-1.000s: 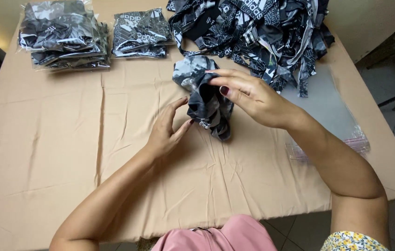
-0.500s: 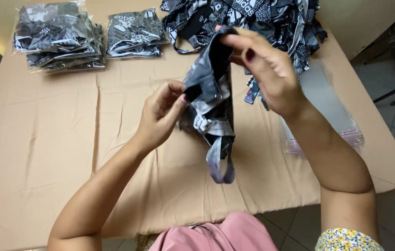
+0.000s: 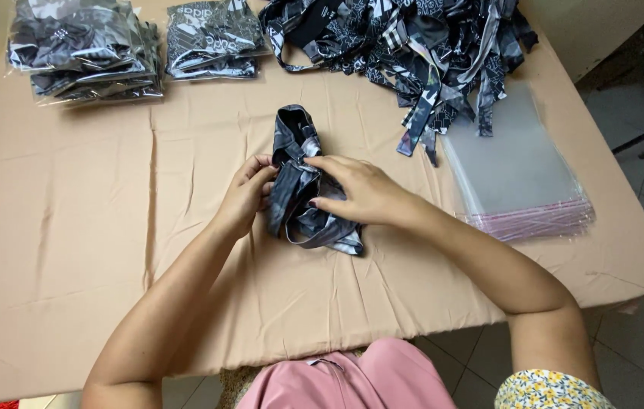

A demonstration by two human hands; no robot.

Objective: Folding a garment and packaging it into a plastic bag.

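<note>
A table under a beige cloth [image 3: 72, 250] fills most of the view, its fabric creased with fold lines running across and down. At the centre lies a black-and-grey patterned strap garment [image 3: 300, 185], bunched lengthwise, its upper end pointing to 12 o'clock and a loop of strap curling out at its 5 o'clock end.

The left hand [image 3: 250, 193] grips the garment's left edge, fingers curled in against the cloth. The right hand [image 3: 356, 193] lies across it from the 3 o'clock side, fingers bent over the fabric and pressing it down onto the table; dark polish shows on the nails. Both hands are closed narrowly on the same piece.

At 12 to 1 o'clock of the garment, a loose heap of similar patterned pieces [image 3: 405, 45] sprawls along the far edge, straps trailing toward the middle. At 3 o'clock sits a stack of clear plastic bags [image 3: 519, 167] with a pinkish strip along the near edge. At 10 to 11 o'clock, two stacks of bagged garments [image 3: 83, 49] stand side by side near the far corner.

Beyond the table's right edge is grey tiled floor [image 3: 640, 121]. At 6 o'clock, pink clothing [image 3: 352, 382] shows at the bottom.
</note>
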